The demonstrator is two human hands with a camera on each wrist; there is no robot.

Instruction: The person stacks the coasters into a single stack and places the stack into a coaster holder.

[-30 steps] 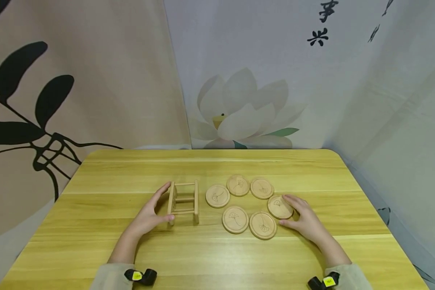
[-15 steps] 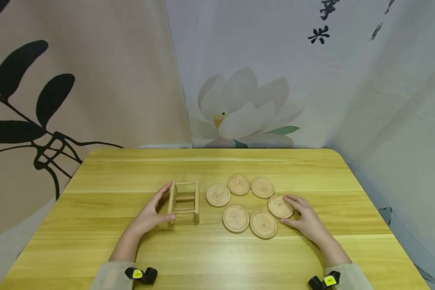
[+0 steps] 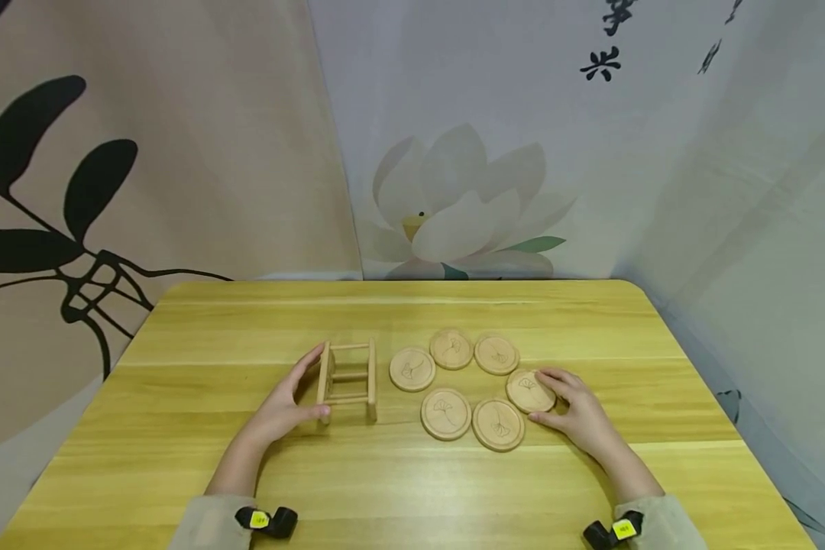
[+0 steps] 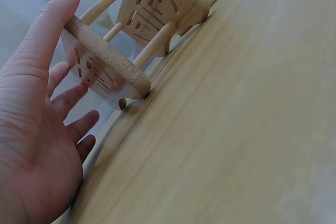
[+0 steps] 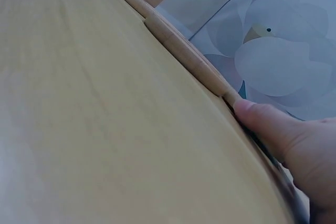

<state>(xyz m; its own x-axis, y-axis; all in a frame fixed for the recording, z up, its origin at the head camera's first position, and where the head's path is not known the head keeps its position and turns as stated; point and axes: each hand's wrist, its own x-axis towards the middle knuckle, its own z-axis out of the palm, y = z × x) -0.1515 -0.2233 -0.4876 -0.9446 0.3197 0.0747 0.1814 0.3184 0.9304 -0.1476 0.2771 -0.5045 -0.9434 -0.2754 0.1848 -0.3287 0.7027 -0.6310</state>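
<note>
One wooden table (image 3: pixel 419 489) fronts printed cloth (image 3: pixel 234 137); left hand (image 3: pixel 282 412) spreads against a rack (image 3: pixel 372 382), right hand (image 3: pixel 581 416) pinches a disc (image 3: pixel 526 391).

We list one tabletop (image 3: pixel 412 493), yellow-grained wood, far corners rounded. On it we count one openwork wooden rack (image 3: pixel 372 380), left of centre, and six round ginkgo-engraved wooden coasters (image 3: pixel 446 414), loosely ringed, right.

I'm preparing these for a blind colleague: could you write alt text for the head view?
A person's left hand grips a small wooden rack while their right hand holds the edge of the rightmost of six engraved wooden discs on a wooden table. Behind is a pale backdrop printed with a lotus.
</note>
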